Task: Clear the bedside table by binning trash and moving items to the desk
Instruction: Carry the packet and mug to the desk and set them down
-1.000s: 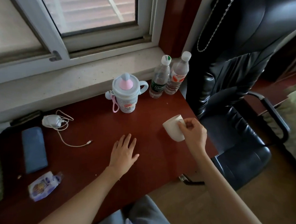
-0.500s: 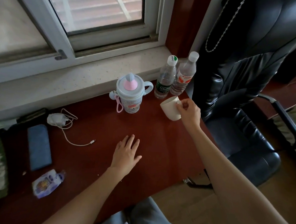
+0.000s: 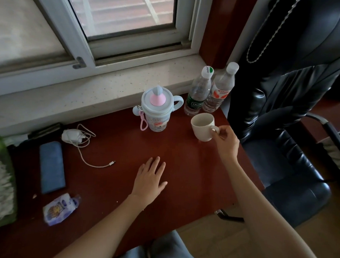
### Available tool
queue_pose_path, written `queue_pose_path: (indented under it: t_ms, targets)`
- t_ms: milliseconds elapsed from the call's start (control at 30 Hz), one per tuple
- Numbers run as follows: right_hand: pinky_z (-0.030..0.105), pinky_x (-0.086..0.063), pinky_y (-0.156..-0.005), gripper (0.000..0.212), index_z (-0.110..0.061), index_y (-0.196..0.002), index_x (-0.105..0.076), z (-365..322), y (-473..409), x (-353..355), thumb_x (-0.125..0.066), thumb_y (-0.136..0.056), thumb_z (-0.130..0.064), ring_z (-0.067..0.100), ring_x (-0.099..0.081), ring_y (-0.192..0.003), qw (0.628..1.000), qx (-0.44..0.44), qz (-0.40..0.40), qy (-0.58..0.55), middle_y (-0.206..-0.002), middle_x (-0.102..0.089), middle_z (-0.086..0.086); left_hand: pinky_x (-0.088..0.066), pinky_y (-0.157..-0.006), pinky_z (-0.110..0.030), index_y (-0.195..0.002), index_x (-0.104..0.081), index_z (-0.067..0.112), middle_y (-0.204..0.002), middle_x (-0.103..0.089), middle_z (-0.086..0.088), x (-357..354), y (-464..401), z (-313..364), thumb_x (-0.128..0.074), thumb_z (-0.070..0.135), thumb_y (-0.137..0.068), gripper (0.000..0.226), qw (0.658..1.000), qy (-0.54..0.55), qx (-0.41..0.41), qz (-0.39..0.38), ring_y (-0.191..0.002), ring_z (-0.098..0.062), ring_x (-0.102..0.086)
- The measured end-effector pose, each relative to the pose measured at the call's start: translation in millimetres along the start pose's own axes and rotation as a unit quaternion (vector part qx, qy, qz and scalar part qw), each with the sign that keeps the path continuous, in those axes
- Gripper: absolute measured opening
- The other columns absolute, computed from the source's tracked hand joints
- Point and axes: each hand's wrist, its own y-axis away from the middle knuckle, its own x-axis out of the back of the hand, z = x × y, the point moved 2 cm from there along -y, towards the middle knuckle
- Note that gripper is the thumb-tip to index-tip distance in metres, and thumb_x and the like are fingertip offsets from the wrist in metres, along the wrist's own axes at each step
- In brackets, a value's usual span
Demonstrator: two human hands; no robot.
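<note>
Well off to the left of the left hand [image 3: 149, 182] lie a blue case [image 3: 52, 167], a white charger with its cable [image 3: 74, 136], and a small purple packet [image 3: 59, 209], all on the red-brown worktop [image 3: 182, 178]. The left hand itself rests flat on the bare wood, fingers straight and spread, holding nothing; it serves as a brace and should stay put.

Beyond it and a little to its right stands a lidded child's drinking cup [image 3: 156, 110]. Further right, the right hand [image 3: 226, 138] pinches the handle of a white mug [image 3: 202, 126], which stands upright, its base at or just above the worktop; contact cannot be told. Just beyond the mug stand two capped water bottles [image 3: 207, 91], close together by the window sill.

The step in hand looks to be setting the mug down. To do it well, keep the mug level, lower it straight, and hold it short of the bottles and clear of the drinking cup, since a nudge could topple the light bottles. Loosen the fingers only once the base sits flat, then draw the right hand back toward the body, away from the office chair [image 3: 295, 135] at its right.
</note>
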Motion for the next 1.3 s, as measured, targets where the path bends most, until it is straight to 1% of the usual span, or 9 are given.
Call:
queue_pose_path:
  t_ms: [200, 333, 433, 533, 633, 733, 933, 1167, 1300]
  targets:
    - [0.037, -0.052, -0.071, 0.014, -0.026, -0.080, -0.058, 23, 24, 11, -0.071, -0.081, -0.030, 0.009, -0.063, -0.073, 0.996, 0.040, -0.006, 0.083, -0.080, -0.065, -0.009, -0.038, -0.105, -0.045, -0.140, -0.041, 0.017, -0.148, -0.038, -0.010, -2, 0, -2, -0.056, 0.050, -0.084, 0.066, 1.000, -0.031, 0.001, 0.004, -0.135, -0.030, -0.037]
    - [0.034, -0.052, -0.068, 0.018, -0.023, -0.082, -0.060, 31, 36, 15, -0.074, -0.079, -0.033, 0.004, -0.061, -0.072, 0.996, 0.043, -0.005, 0.082, -0.081, -0.064, -0.009, -0.031, -0.111, -0.045, -0.144, -0.033, 0.018, -0.153, -0.030, -0.010, -4, 1, -2, -0.046, 0.051, -0.089, 0.066, 1.000, -0.028, -0.003, 0.006, -0.140, -0.030, -0.027]
    - [0.035, -0.052, -0.067, 0.020, -0.023, -0.082, -0.061, 36, 42, 18, -0.073, -0.079, -0.038, 0.003, -0.060, -0.071, 0.995, 0.041, -0.001, 0.089, -0.080, -0.063, -0.011, -0.020, -0.116, -0.044, -0.148, -0.021, 0.019, -0.157, -0.015, -0.007, -3, 1, -1, -0.037, 0.051, -0.093, 0.066, 1.000, -0.021, -0.008, -0.005, -0.144, -0.028, -0.013]
    - [0.034, -0.055, -0.069, 0.021, -0.028, -0.087, -0.062, 40, 46, 20, -0.072, -0.080, -0.045, 0.002, -0.062, -0.075, 0.997, 0.032, 0.000, 0.075, -0.084, -0.065, -0.015, -0.013, -0.118, -0.042, -0.149, -0.012, 0.021, -0.159, -0.007, -0.005, -2, 2, -1, -0.032, 0.051, -0.095, 0.066, 1.000, -0.015, -0.007, -0.009, -0.146, -0.026, -0.004]
    - [0.034, -0.056, -0.074, 0.018, -0.027, -0.092, -0.066, 40, 50, 22, -0.070, -0.082, -0.041, 0.000, -0.063, -0.080, 0.997, 0.027, 0.006, 0.068, -0.086, -0.066, -0.016, -0.013, -0.118, -0.042, -0.150, -0.010, 0.021, -0.159, -0.004, -0.005, -1, 2, -1, -0.030, 0.052, -0.095, 0.066, 1.000, -0.022, -0.007, -0.014, -0.146, -0.025, -0.002]
    - [0.035, -0.055, -0.075, 0.016, -0.025, -0.091, -0.070, 36, 50, 23, -0.071, -0.081, -0.038, 0.000, -0.063, -0.077, 0.998, 0.014, 0.019, 0.058, -0.083, -0.068, -0.013, -0.017, -0.117, -0.043, -0.149, -0.015, 0.021, -0.158, -0.010, -0.006, -2, 1, -1, -0.034, 0.052, -0.094, 0.066, 1.000, -0.022, -0.006, -0.008, -0.145, -0.027, -0.008]
    - [0.037, -0.055, -0.076, 0.020, -0.029, -0.086, -0.070, 28, 34, 18, -0.073, -0.076, -0.046, 0.005, -0.064, -0.076, 0.998, -0.039, 0.032, 0.036, -0.078, -0.069, -0.012, -0.039, -0.105, -0.046, -0.140, -0.041, 0.017, -0.148, -0.038, -0.011, -4, 1, -3, -0.053, 0.050, -0.085, 0.065, 0.999, -0.032, -0.004, 0.013, -0.135, -0.031, -0.036]
    - [0.029, -0.053, -0.074, 0.023, -0.029, -0.084, -0.070, 18, 19, 5, -0.075, -0.072, -0.048, 0.003, -0.063, -0.075, 0.997, -0.062, 0.026, 0.030, -0.077, -0.069, -0.012, -0.038, -0.106, -0.046, -0.139, -0.042, 0.018, -0.148, -0.039, -0.010, -4, 2, -3, -0.058, 0.049, -0.083, 0.066, 1.000, -0.024, -0.001, 0.015, -0.135, -0.030, -0.037]
    - [0.027, -0.050, -0.073, 0.023, -0.028, -0.085, -0.070, 11, 12, -1, -0.075, -0.073, -0.047, 0.003, -0.062, -0.075, 0.997, -0.060, 0.018, 0.034, -0.077, -0.068, -0.013, -0.031, -0.110, -0.046, -0.143, -0.035, 0.018, -0.152, -0.031, -0.010, -5, 2, -2, -0.053, 0.049, -0.087, 0.066, 1.000, -0.020, -0.007, 0.019, -0.140, -0.030, -0.029]
